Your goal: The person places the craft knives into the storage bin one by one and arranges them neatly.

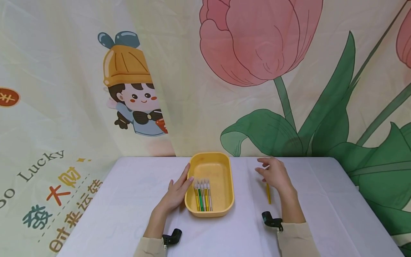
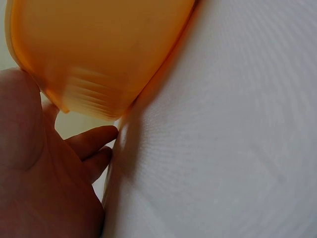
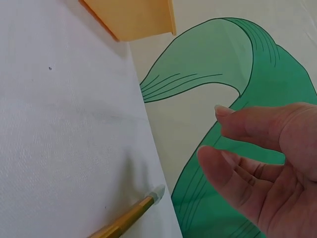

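My left hand holds the left side of a yellow tray, the thumb over its rim. In the left wrist view the fingers reach along the tray's outside near the cloth. Several slim pen-like sticks with whitish tips lie side by side in the tray's near left part. To the right of the tray, my right hand hovers with thumb and fingers apart and nothing between them. Under it lies one gold pen-like stick with a translucent pointed tip, on the cloth; the hand partly hides it in the head view.
A white cloth covers the table. Behind its far edge hangs a printed backdrop with tulips and a cartoon figure. A black wrist camera sits on the right wrist, another on the left.
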The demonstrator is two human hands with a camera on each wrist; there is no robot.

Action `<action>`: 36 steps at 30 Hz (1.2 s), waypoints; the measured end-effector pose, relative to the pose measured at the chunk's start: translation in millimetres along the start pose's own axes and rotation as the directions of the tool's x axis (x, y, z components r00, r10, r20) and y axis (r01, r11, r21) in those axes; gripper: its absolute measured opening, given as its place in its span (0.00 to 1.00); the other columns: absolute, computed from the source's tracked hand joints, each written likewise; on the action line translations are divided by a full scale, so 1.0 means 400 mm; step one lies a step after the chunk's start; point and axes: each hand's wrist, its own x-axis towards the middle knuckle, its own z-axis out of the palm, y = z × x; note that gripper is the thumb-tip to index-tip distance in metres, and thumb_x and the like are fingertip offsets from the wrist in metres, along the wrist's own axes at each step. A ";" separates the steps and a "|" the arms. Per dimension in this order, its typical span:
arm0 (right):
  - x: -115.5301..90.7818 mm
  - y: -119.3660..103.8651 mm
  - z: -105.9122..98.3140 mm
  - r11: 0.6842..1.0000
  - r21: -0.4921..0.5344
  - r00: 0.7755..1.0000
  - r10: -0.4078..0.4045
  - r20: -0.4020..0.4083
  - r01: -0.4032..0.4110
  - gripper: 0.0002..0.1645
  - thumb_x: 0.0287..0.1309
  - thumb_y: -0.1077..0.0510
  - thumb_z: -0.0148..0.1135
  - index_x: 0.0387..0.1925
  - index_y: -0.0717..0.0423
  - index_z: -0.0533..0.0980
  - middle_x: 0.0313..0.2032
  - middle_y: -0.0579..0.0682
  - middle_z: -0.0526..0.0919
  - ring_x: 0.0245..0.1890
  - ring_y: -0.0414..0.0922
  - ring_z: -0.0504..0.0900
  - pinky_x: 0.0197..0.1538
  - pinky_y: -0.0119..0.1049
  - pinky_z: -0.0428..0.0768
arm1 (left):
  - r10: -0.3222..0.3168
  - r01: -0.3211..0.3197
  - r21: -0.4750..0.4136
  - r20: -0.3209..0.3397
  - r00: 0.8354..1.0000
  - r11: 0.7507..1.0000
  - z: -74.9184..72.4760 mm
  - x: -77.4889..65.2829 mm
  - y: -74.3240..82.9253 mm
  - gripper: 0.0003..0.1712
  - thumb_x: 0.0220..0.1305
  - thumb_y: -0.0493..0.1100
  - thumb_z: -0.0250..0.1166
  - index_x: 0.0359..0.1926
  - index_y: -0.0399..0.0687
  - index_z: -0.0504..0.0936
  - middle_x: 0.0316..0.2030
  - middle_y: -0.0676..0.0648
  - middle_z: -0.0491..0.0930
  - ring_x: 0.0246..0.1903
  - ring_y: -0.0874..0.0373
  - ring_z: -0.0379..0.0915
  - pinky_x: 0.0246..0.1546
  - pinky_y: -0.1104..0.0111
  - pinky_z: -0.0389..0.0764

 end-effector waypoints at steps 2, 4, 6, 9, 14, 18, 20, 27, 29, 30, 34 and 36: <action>0.001 0.006 -0.002 1.000 -0.001 1.000 0.007 0.006 -0.007 0.27 0.66 0.60 0.69 0.64 0.63 0.79 0.54 0.69 0.80 0.25 0.50 0.87 0.30 0.35 0.85 | 0.000 0.000 0.000 0.000 1.000 1.000 0.000 0.000 0.000 0.36 0.82 0.65 0.40 0.83 0.77 0.38 0.83 0.63 0.45 0.82 0.50 0.46 0.78 0.39 0.19; 0.002 0.012 -0.004 1.000 -0.002 1.000 0.017 0.012 -0.017 0.27 0.67 0.59 0.69 0.65 0.63 0.78 0.55 0.69 0.80 0.26 0.51 0.87 0.30 0.35 0.85 | 0.000 0.000 0.000 -0.002 1.000 1.000 0.000 0.000 0.000 0.36 0.83 0.64 0.41 0.83 0.78 0.38 0.83 0.63 0.45 0.82 0.50 0.47 0.78 0.39 0.19; 0.003 0.018 -0.006 1.000 -0.001 1.000 0.026 0.016 -0.026 0.27 0.67 0.59 0.69 0.65 0.63 0.78 0.55 0.69 0.80 0.27 0.51 0.87 0.30 0.35 0.84 | -0.001 0.001 -0.001 -0.005 1.000 1.000 -0.001 0.000 0.001 0.36 0.83 0.64 0.41 0.83 0.78 0.38 0.83 0.62 0.45 0.82 0.49 0.47 0.78 0.39 0.20; 0.003 0.025 -0.008 0.999 0.003 0.999 0.033 0.021 -0.033 0.27 0.67 0.59 0.69 0.65 0.64 0.78 0.55 0.70 0.79 0.26 0.52 0.87 0.30 0.35 0.85 | -0.001 0.001 -0.002 -0.005 1.000 1.000 -0.002 -0.001 0.002 0.36 0.83 0.64 0.41 0.83 0.77 0.39 0.83 0.62 0.45 0.82 0.49 0.47 0.78 0.39 0.19; 0.002 0.036 -0.010 0.999 0.002 0.999 0.045 0.029 -0.045 0.28 0.67 0.59 0.69 0.65 0.64 0.77 0.56 0.70 0.78 0.25 0.52 0.86 0.30 0.35 0.83 | -0.001 0.001 -0.001 -0.001 1.000 1.000 -0.002 -0.002 0.003 0.36 0.83 0.63 0.41 0.83 0.77 0.39 0.83 0.61 0.45 0.82 0.49 0.47 0.78 0.38 0.20; 0.001 0.042 -0.012 0.999 -0.003 0.998 0.051 0.035 -0.051 0.28 0.67 0.60 0.68 0.65 0.65 0.77 0.56 0.70 0.78 0.26 0.52 0.87 0.31 0.35 0.84 | -0.006 0.006 -0.001 -0.002 1.000 1.000 -0.001 -0.003 0.003 0.36 0.83 0.64 0.41 0.83 0.77 0.39 0.83 0.61 0.46 0.82 0.49 0.48 0.78 0.38 0.20; 0.001 0.044 -0.014 0.999 -0.003 0.998 0.052 0.037 -0.052 0.28 0.67 0.60 0.68 0.65 0.65 0.77 0.56 0.70 0.78 0.27 0.53 0.87 0.31 0.35 0.85 | -0.009 0.009 -0.001 -0.002 1.000 1.000 0.000 -0.002 0.002 0.36 0.83 0.64 0.41 0.83 0.78 0.38 0.83 0.61 0.46 0.82 0.49 0.48 0.78 0.38 0.19; 0.000 0.054 -0.018 0.997 -0.007 0.996 0.076 0.042 -0.076 0.28 0.66 0.60 0.69 0.65 0.65 0.77 0.56 0.69 0.78 0.28 0.53 0.87 0.32 0.35 0.86 | -0.012 0.012 -0.001 -0.002 1.000 1.000 0.002 0.000 -0.001 0.36 0.82 0.65 0.41 0.83 0.78 0.38 0.83 0.61 0.46 0.82 0.48 0.48 0.78 0.38 0.19; 0.000 0.058 -0.020 0.996 -0.009 0.996 0.084 0.044 -0.083 0.28 0.66 0.60 0.69 0.65 0.65 0.77 0.56 0.69 0.78 0.27 0.53 0.86 0.32 0.35 0.85 | -0.011 0.011 0.000 -0.001 1.000 1.000 0.002 0.000 -0.001 0.36 0.82 0.65 0.41 0.83 0.79 0.38 0.83 0.61 0.46 0.82 0.48 0.48 0.78 0.38 0.19; 0.000 0.060 -0.021 0.996 -0.012 0.995 0.086 0.043 -0.085 0.28 0.66 0.60 0.69 0.65 0.65 0.77 0.56 0.69 0.78 0.27 0.52 0.86 0.32 0.35 0.85 | -0.012 0.012 0.000 -0.001 1.000 1.000 0.002 -0.001 -0.001 0.36 0.82 0.65 0.41 0.83 0.79 0.38 0.82 0.61 0.46 0.82 0.48 0.48 0.78 0.39 0.19; 0.001 0.065 -0.025 0.996 -0.028 0.995 0.089 0.039 -0.088 0.28 0.66 0.59 0.69 0.65 0.64 0.77 0.56 0.69 0.79 0.25 0.51 0.86 0.31 0.34 0.84 | -0.014 0.014 -0.003 -0.003 1.000 1.000 0.001 -0.002 0.001 0.36 0.82 0.65 0.41 0.83 0.79 0.38 0.82 0.62 0.46 0.82 0.48 0.48 0.78 0.39 0.19; 0.003 0.067 -0.026 0.996 -0.038 0.996 0.086 0.036 -0.085 0.28 0.66 0.59 0.69 0.65 0.64 0.78 0.55 0.68 0.79 0.24 0.49 0.85 0.31 0.34 0.83 | -0.012 0.012 -0.003 -0.004 1.000 1.000 0.000 -0.002 0.002 0.36 0.82 0.65 0.41 0.83 0.79 0.38 0.82 0.61 0.46 0.82 0.48 0.48 0.78 0.39 0.19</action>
